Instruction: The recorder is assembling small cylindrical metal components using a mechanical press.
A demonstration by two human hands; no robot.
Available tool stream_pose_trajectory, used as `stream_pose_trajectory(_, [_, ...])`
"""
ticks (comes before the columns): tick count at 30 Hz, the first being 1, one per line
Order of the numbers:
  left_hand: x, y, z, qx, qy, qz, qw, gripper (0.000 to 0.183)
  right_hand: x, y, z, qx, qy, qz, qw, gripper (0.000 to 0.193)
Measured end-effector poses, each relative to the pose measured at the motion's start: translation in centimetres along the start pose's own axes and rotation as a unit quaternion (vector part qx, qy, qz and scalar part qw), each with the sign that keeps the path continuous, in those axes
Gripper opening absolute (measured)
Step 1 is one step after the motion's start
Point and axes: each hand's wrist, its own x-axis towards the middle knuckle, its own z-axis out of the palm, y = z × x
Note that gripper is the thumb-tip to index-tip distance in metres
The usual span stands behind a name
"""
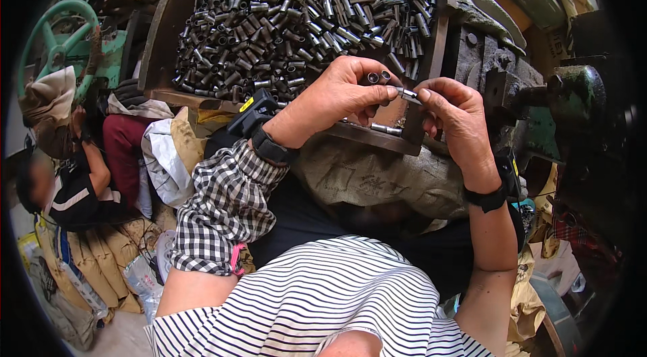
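My left hand (340,95) is closed over the tray's near right part, gripping several short metal tubes. Two dark tube ends (379,78) stick out above its thumb. A shiny metal tube (408,95) lies between the thumb and fingers and points toward my right hand (458,114). That hand pinches the tube's other end between thumb and forefinger, its other fingers curled. Beyond both hands, a large heap of similar metal tubes (296,26) fills the tray (160,26). A few more tubes (386,129) lie in its near corner, just below my hands.
A dark, greasy machine (573,91) stands close on the right. Across my lap hangs a dirty woven sack (377,171). At far left, another person (74,182) sits near a green handwheel (57,43). Stacked sacks (101,262) lie at lower left.
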Motion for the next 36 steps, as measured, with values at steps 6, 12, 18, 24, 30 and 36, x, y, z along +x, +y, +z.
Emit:
stream_pose_trajectory(6, [-0.1, 0.0, -0.3, 0.004, -0.02, -0.033, 0.999, 0.023, 0.0, 0.2, -0.1, 0.059, -0.01, 0.029, 0.998, 0.017])
stream_pose_trajectory(12, [-0.4, 0.0, -0.3, -0.031, -0.018, -0.026, 0.999, 0.024, 0.1, 0.2, 0.0, 0.08, -0.019, 0.031, 0.996, 0.015])
stream_pose_trajectory(18, [-0.4, 0.3, 0.1, -0.009, -0.031, -0.035, 0.999, 0.022, 0.0, 0.0, -0.1, 0.123, -0.028, 0.054, 0.991, 0.014])
stream_pose_trajectory(24, [-0.1, 0.7, 1.9, -0.021, -0.039, -0.034, 0.998, 0.017, -0.1, -1.0, -1.2, 0.046, -0.053, 0.063, 0.996, 0.013])
stream_pose_trajectory(30, [-0.7, 0.1, 1.7, -0.023, 0.02, -0.001, 1.0, 0.015, -0.3, -0.4, 0.2, 0.091, -0.068, 0.049, 0.992, 0.013])
stream_pose_trajectory(36, [-0.6, 0.8, 2.1, -0.13, 0.017, -0.027, 0.991, 0.018, -0.7, -0.9, 0.0, 0.06, -0.067, -0.051, 0.995, 0.013])
